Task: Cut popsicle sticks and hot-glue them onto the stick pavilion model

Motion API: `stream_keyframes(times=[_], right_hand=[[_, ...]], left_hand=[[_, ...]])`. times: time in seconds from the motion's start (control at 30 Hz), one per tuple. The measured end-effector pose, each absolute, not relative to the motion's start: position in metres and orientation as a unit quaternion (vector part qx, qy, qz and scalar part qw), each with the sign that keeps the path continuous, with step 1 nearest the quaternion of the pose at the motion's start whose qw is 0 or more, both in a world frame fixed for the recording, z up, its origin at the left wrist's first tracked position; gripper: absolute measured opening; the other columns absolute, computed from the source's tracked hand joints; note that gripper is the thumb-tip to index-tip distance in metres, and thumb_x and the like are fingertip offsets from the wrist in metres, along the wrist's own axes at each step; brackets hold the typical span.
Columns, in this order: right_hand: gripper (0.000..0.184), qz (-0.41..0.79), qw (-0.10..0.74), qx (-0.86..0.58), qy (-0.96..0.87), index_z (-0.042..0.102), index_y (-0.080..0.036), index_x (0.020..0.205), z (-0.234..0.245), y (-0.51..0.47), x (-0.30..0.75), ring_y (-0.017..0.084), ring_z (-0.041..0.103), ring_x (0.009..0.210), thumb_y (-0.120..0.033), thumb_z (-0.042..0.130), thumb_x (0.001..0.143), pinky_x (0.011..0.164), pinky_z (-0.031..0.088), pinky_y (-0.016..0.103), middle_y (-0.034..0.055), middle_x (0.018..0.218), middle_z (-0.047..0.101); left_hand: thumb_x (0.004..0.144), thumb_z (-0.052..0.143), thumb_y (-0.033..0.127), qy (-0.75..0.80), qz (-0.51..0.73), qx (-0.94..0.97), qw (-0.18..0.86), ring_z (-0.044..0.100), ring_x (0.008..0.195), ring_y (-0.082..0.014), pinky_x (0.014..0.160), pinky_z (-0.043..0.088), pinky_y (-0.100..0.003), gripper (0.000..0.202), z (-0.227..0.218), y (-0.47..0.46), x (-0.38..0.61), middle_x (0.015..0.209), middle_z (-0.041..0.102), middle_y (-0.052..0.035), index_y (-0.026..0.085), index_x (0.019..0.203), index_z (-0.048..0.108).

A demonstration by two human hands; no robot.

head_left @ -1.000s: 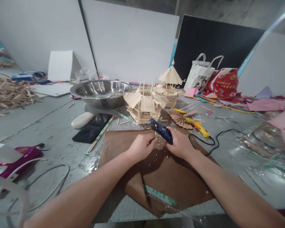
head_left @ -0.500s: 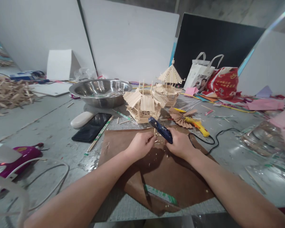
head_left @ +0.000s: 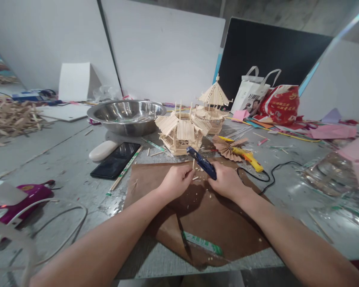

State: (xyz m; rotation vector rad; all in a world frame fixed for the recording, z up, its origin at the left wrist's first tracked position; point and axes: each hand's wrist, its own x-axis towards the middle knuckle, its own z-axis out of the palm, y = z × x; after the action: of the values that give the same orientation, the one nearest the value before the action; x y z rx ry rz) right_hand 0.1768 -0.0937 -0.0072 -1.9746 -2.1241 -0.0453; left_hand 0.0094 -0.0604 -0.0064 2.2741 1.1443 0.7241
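My left hand (head_left: 177, 181) is closed in a pinch on a thin wooden stick (head_left: 193, 164), whose end pokes up past the fingertips. My right hand (head_left: 226, 180) is wrapped round a dark blue hand tool (head_left: 204, 164) that looks like a cutter or pliers; its head points up and left, just above the stick. Both hands are over a brown paper sheet (head_left: 155, 215) strewn with small wood bits. Just beyond them stands a wooden stick pavilion model (head_left: 184, 131) with upright posts at its top. A taller pavilion model (head_left: 214, 101) with a pointed roof is behind it.
Left of the paper lie a black phone (head_left: 116, 160) and a white oval case (head_left: 103, 150). A steel basin (head_left: 127, 125) sits behind. On the right are a yellow glue gun (head_left: 249, 158) with a black cord, a folded paper fan (head_left: 227, 148) and a red bag (head_left: 279, 104).
The left hand, the stick and the blue tool have shifted very slightly left. A small stick piece now shows on the paper between the hands. Both grips are unchanged.
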Motion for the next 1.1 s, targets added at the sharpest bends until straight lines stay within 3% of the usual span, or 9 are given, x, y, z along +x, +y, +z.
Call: stream_keyframes(times=[0.23,0.73,1.1], right_hand=[[0.028,-0.006,0.109,-0.688,-0.717,0.051,-0.016,0.094,-0.006,-0.093,0.174,0.025,0.061,0.074,-0.028,0.043,0.070,0.060,0.036,0.029,0.0100,0.078,0.065],[0.023,-0.026,0.101,-0.686,-0.720,0.052,-0.015,0.085,-0.007,-0.090,0.175,0.026,0.061,0.070,-0.030,0.043,0.069,0.057,0.037,0.029,0.0109,0.073,0.065],[0.051,0.009,0.188,-0.621,-0.761,0.042,-0.012,0.114,-0.020,-0.087,0.186,0.023,0.051,0.098,-0.022,0.049,0.064,0.079,0.038,0.032,0.0125,0.107,0.056]], left_hand=[[0.078,0.037,0.032,0.433,0.269,0.807,0.299,0.042,0.042,-0.0081,0.046,0.030,-0.019,0.033,-0.007,-0.059,0.009,0.042,0.047,0.0029,0.016,0.053,0.050],[0.078,0.037,0.034,0.435,0.265,0.802,0.311,0.044,0.041,-0.0080,0.046,0.031,-0.019,0.034,-0.014,-0.056,0.009,0.046,0.053,0.0020,0.016,0.051,0.048],[0.077,0.037,0.021,0.410,0.242,0.852,0.217,0.046,0.047,-0.0087,0.049,0.030,-0.020,0.025,-0.013,-0.057,0.009,0.051,0.053,0.0003,0.016,0.054,0.048]])
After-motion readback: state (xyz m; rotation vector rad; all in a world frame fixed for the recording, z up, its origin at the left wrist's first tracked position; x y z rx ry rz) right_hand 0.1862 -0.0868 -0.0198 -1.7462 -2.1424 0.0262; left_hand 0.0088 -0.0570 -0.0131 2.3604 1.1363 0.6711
